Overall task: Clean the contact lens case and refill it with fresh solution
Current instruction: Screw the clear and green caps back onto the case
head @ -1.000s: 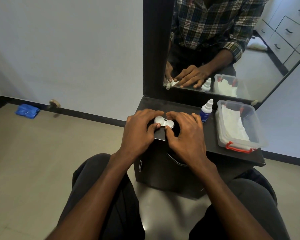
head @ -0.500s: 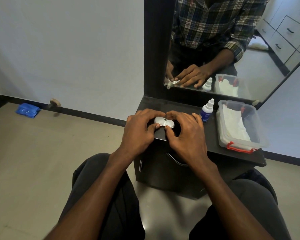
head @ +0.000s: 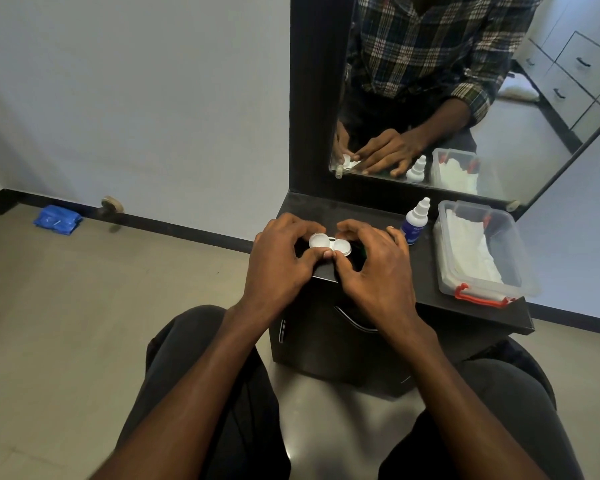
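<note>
A white contact lens case [head: 329, 244] with two round caps sits at the left front of a small black vanity shelf [head: 426, 285]. My left hand [head: 279, 261] curls round its left cap, thumb under the middle. My right hand [head: 374, 268] curls round the right cap, thumb against its near side. A small solution bottle [head: 415, 221], blue label and white dropper tip, stands upright just right of my right hand, apart from it.
A clear plastic box [head: 513, 251] with red clips holds white tissues at the shelf's right end. A mirror [head: 465, 98] rises behind the shelf. My knees flank the cabinet. A blue packet [head: 58, 220] lies on the floor by the left wall.
Both hands stay on the case; the fingers have shifted slightly round the caps. The case has barely moved.
</note>
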